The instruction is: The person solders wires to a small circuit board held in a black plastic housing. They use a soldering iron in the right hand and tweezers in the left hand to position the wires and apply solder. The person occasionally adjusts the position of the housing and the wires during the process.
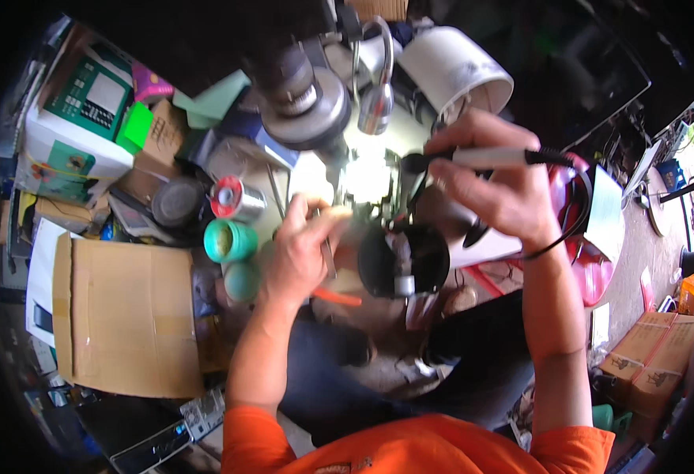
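Note:
Under a microscope head (303,110) and a small gooseneck lamp (375,107), a small work piece in a holder (379,201) is lit very brightly; its detail is washed out. My right hand (489,182) grips a soldering iron (481,158) with a white-and-black handle, its front pointing left at the work. My left hand (303,245) is closed around slim metal tweezers (330,257), fingertips at the left of the holder. A black round container (434,261) sits just below the work. A solder spool (236,199) and a turquoise jar (228,241) lie left of my left hand.
A flattened cardboard box (126,316) fills the left side, below boxes (70,166) and assorted clutter. A white cylinder (454,67) lies beyond my right hand. A pink plastic object (588,280) is at the right; cardboard boxes (643,363) stand on the floor (655,261).

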Demonstrator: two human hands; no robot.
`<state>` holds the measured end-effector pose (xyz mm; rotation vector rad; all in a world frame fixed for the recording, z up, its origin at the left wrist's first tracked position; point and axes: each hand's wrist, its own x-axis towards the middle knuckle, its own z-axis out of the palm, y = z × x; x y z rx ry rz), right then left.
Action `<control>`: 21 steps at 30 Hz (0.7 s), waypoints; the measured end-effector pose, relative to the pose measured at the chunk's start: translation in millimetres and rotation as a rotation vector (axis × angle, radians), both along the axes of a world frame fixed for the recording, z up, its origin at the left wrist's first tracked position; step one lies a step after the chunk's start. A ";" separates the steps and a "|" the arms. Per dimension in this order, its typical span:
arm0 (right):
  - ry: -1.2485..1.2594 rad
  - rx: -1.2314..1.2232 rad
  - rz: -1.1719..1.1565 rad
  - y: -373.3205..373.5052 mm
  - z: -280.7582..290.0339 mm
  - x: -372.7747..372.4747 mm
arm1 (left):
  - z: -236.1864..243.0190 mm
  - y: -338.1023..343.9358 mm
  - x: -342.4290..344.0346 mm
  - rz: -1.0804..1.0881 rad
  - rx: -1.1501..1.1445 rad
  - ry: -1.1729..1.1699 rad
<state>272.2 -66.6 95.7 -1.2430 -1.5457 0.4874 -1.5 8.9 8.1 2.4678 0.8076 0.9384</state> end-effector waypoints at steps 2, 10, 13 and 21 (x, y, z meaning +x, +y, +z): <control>-0.046 0.048 0.007 -4.2 -0.3 2.2 | 6.4 -3.1 -1.7 0.012 0.005 0.044; -0.269 0.253 0.096 9.5 -6.2 8.6 | 0.0 -0.8 -5.9 0.023 0.021 0.010; -0.264 0.219 0.082 7.0 -6.2 8.3 | -3.4 0.7 -3.4 0.012 -0.005 -0.004; -0.177 0.137 0.052 1.6 -5.8 5.1 | -12.5 2.2 -10.0 -0.003 -0.009 0.009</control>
